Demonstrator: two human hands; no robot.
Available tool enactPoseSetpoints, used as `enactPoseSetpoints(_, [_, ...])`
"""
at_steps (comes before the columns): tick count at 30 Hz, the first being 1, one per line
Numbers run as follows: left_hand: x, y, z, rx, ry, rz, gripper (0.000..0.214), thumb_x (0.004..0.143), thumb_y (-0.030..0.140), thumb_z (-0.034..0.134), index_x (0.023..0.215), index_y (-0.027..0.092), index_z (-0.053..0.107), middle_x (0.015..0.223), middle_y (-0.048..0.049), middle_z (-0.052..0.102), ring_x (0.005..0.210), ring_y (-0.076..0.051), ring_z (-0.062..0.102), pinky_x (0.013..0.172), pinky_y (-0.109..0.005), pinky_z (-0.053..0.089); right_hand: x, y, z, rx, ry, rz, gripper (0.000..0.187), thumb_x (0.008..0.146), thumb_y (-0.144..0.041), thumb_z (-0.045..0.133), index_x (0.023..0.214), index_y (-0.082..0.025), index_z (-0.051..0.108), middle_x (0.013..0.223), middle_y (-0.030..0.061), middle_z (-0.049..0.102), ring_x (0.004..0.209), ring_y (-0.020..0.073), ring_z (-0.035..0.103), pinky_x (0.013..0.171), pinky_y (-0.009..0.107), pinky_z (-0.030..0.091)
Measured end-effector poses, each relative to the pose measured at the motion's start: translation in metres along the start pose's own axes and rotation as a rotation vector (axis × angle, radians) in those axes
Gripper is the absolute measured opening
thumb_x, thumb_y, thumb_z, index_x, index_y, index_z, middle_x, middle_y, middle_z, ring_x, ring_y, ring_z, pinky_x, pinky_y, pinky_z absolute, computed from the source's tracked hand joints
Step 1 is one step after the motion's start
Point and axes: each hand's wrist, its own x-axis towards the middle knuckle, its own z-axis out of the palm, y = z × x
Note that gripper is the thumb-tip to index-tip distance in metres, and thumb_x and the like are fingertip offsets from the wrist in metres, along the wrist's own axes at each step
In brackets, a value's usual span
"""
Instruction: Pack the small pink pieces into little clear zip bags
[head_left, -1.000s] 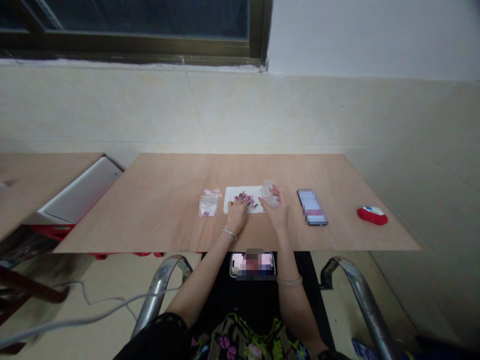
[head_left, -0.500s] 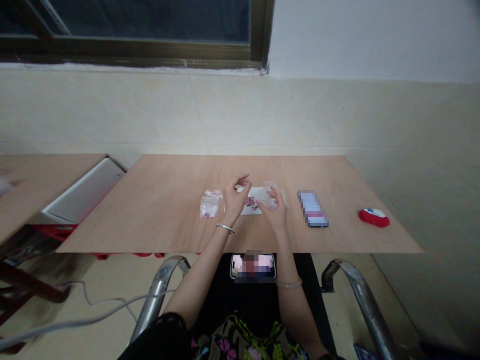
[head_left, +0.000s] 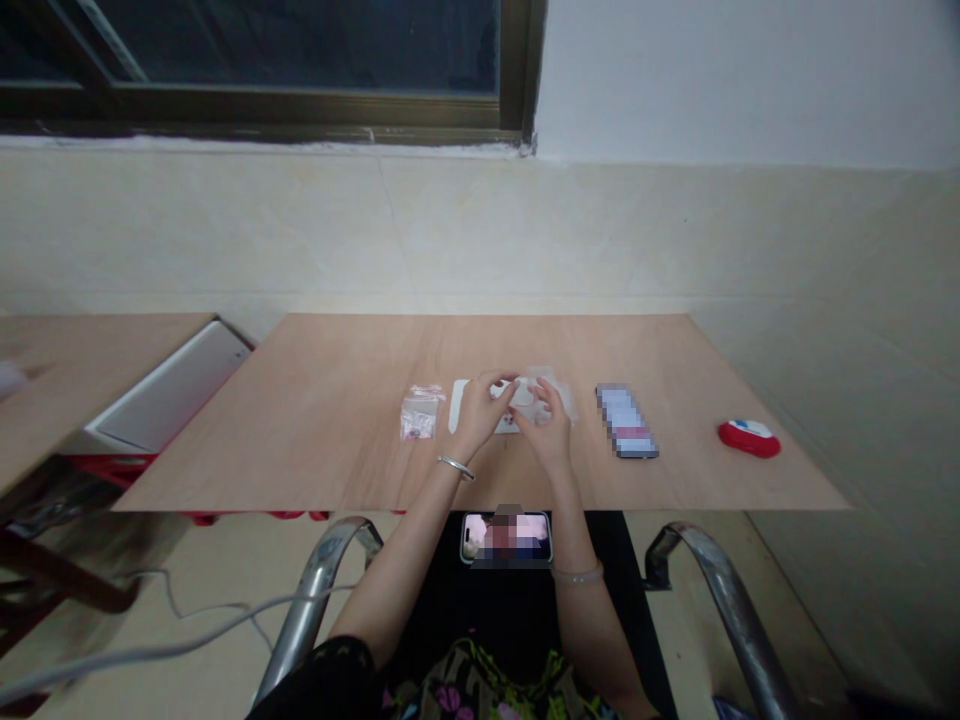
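Observation:
My left hand (head_left: 481, 412) is over a white sheet (head_left: 457, 405) on the table, its thumb and fingertips brought together in a pinch. Close beside it on the right, my right hand (head_left: 550, 432) is curled, with its thumb pointing toward the left fingertips. Whatever they hold is too small to make out. Small dark and pinkish pieces (head_left: 508, 420) lie on the sheet between the hands, partly hidden. Beyond my right fingers lies a clear plastic bag (head_left: 564, 388). A zip bag (head_left: 421, 414) with small pink bits rests left of my left hand.
On the wooden table (head_left: 330, 420), a phone (head_left: 627, 421) lies right of my hands, with a red and white object (head_left: 750, 438) farther right. Another phone (head_left: 506, 536) rests on my lap. Metal chair arms (head_left: 319, 575) flank me, and a cable (head_left: 187, 640) runs at lower left.
My left hand has come down and right, closer to my right hand. It now covers more of the small pieces, while the sheet's left end shows beside it.

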Motion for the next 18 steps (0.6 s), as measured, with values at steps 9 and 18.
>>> enactPoseSetpoints(9, [-0.011, -0.061, 0.026, 0.061, -0.019, -0.146, 0.011, 0.081, 0.015, 0.060, 0.085, 0.015, 0.070, 0.090, -0.0058, 0.072, 0.080, -0.015, 0.064, 0.075, -0.026, 0.049, 0.000, 0.002, -0.003, -0.024, 0.029, -0.004, 0.060, 0.069, -0.032, 0.073, 0.124, -0.018, 0.053, 0.113, 0.0122, 0.065, 0.105, 0.0238, 0.061, 0.088, 0.039, 0.048])
enactPoseSetpoints(18, [-0.027, -0.090, 0.061, 0.471, -0.171, -0.114, 0.014, 0.084, 0.028, 0.059, 0.087, 0.017, 0.066, 0.096, -0.0092, 0.068, 0.092, -0.022, 0.062, 0.081, -0.032, 0.045, 0.001, 0.005, -0.007, -0.020, 0.041, 0.030, 0.060, 0.069, -0.030, 0.073, 0.125, -0.018, 0.053, 0.114, 0.0136, 0.065, 0.106, 0.0237, 0.061, 0.089, 0.039, 0.049])
